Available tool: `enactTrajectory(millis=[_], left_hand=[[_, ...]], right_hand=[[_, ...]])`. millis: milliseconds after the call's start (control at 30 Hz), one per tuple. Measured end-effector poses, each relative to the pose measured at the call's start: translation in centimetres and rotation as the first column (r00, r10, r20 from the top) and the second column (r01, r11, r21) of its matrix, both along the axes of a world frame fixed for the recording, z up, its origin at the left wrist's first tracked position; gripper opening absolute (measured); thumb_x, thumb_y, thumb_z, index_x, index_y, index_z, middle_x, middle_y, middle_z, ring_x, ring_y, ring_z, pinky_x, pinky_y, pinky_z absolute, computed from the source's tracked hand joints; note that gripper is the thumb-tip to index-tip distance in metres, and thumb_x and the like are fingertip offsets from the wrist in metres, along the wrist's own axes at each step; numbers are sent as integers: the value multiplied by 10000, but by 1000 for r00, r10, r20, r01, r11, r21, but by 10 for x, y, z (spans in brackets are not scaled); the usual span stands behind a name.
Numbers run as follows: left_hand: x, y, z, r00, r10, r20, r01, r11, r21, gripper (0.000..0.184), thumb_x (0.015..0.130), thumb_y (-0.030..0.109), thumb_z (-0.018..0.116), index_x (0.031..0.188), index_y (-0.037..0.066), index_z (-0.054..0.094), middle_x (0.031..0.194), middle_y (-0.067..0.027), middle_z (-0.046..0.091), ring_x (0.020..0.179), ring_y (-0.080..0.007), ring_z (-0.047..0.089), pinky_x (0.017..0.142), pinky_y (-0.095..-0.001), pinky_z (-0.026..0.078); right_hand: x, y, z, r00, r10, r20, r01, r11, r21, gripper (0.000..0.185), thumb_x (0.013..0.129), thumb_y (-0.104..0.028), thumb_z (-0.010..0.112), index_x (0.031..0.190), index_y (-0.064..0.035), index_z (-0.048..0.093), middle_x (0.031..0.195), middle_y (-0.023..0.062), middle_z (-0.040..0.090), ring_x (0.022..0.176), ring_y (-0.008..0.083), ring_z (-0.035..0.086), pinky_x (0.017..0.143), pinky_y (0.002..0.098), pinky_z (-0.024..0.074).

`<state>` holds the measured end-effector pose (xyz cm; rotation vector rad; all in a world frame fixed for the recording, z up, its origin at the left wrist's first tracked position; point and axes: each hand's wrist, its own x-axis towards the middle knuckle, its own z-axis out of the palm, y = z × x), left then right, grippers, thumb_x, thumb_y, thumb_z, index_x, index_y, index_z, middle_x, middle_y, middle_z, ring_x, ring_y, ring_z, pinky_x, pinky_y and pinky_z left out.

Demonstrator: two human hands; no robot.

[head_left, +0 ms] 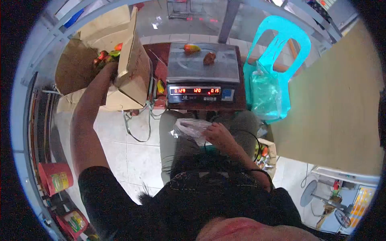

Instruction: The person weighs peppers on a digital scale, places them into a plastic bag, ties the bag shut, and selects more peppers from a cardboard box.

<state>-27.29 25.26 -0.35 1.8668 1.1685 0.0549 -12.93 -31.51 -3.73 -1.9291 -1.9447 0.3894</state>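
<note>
My left hand reaches over the near side of a cardboard box at the upper left. It is at a small pile of red and green peppers inside, and its fingers are hidden or too dark to make out. Over my lap, my right hand pinches the edge of a thin, whitish plastic bag, whose mouth gapes to the left. In front of me, a digital scale carries a yellow-orange pepper and a dark reddish-brown wrinkled one. Its red display is lit.
Another pepper lies left of the scale. A turquoise chair holding clear plastic bags stands right, by a wooden tabletop. Below is a container of peppers. Red containers stand lower left.
</note>
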Motion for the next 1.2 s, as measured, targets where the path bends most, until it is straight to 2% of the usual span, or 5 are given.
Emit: enactTrajectory(millis=[267,467,733,1067,1200], left_hand=[[-30,-26,3,991,-2,-137,-9,997,-82,238,855,262,570,967,68,650,895,-144,657,803,-288,623,724,-373,487],[-40,-28,6,983,5,-185,-20,997,-80,230,857,252,574,977,67,642,906,-138,652,817,-278,619,739,-368,483],[-38,-22,6,977,-5,-215,-6,999,-49,222,860,239,581,990,66,630,920,-129,645,834,-264,613,759,-362,478],[-31,-16,13,963,-41,-265,60,996,61,215,863,223,589,1006,64,616,937,-118,637,857,-246,605,784,-355,472],[-19,-10,24,937,-87,-337,162,966,203,214,865,217,592,1013,64,610,944,-113,634,866,-239,602,794,-352,469]], right_hand=[[0,12,-19,984,20,-180,-5,997,81,155,794,-118,623,946,-97,639,889,60,609,901,254,560,791,400,445],[-1,19,-12,982,22,-186,-23,1000,-2,184,784,-92,642,967,-87,645,894,57,614,893,249,558,796,392,448],[4,22,-18,982,6,-190,5,998,60,182,787,-92,644,967,-66,646,892,72,610,882,264,552,800,394,447],[8,16,-23,984,-17,-176,29,997,71,153,811,-131,633,940,-48,642,874,97,613,875,277,562,776,417,462],[9,11,-20,980,-59,-188,74,995,73,157,795,-135,642,931,-56,641,848,92,619,865,277,572,753,416,469]])
